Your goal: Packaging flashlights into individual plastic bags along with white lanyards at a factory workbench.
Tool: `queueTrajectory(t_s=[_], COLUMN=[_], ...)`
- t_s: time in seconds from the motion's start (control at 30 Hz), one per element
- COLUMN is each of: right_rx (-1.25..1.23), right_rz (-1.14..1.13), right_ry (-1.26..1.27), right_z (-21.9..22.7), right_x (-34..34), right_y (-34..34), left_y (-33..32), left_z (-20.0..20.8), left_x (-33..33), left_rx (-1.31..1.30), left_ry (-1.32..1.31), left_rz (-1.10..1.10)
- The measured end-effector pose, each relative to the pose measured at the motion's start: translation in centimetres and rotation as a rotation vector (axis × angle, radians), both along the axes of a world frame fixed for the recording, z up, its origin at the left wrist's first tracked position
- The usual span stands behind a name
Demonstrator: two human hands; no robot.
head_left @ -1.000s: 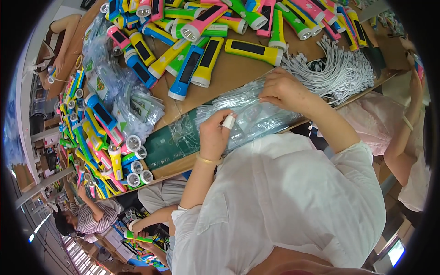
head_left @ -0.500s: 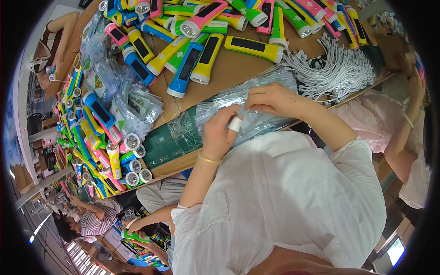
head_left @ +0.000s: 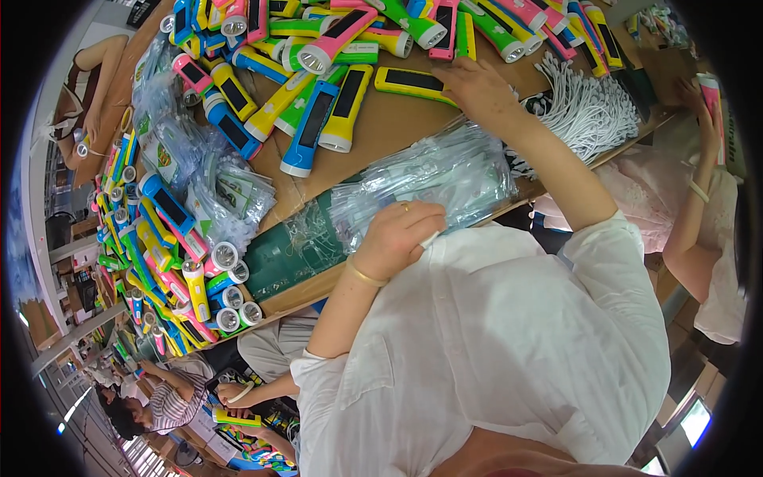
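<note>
My right hand (head_left: pixel 481 91) reaches across the cardboard with its fingers curled over the head end of a yellow flashlight (head_left: pixel 413 82) that has a dark panel along its side. The lamp end is hidden under the hand. Close to my body, my left hand (head_left: pixel 400 236) is closed at the edge of a clear plastic bag (head_left: pixel 465 203) and appears to pinch it. A white wrap shows on its thumb. More clear bags lie in a flat stack beneath, along the table's near edge.
Many coloured flashlights (head_left: pixel 342 103) are heaped along the far side, more (head_left: pixel 179 262) at the left. White cords (head_left: pixel 584 111) lie bundled to the right. Printed plastic packets (head_left: pixel 230 187) sit left of the cardboard. Other people work at both sides, one forearm (head_left: pixel 690 199) at the right.
My right hand has left the bags and moved up and away from me onto the yellow flashlight. My left hand has stayed by the bags, its fingers now curled inward.
</note>
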State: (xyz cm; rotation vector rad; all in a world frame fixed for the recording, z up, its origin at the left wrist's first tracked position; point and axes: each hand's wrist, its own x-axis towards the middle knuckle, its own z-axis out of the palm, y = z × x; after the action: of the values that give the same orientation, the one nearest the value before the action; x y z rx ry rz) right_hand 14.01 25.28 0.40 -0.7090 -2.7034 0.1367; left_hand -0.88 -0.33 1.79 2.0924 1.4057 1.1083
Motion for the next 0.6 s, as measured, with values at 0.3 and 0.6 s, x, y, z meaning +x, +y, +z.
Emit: queueTrajectory(t_s=[0.3,0.6], right_rx=[-0.019,-0.544], right_rz=[-0.071,0.273], right_ry=[-0.160,-0.197], right_z=[0.0,11.1], right_x=[1.4,4.8], right_y=[-2.7,-3.8], left_y=[-0.6,-0.8], left_z=[-0.9,-2.3], left_x=[-0.8,-1.3], left_rx=[-0.015,0.039], left_ry=[-0.145,-0.234], left_rz=[0.149,0.237])
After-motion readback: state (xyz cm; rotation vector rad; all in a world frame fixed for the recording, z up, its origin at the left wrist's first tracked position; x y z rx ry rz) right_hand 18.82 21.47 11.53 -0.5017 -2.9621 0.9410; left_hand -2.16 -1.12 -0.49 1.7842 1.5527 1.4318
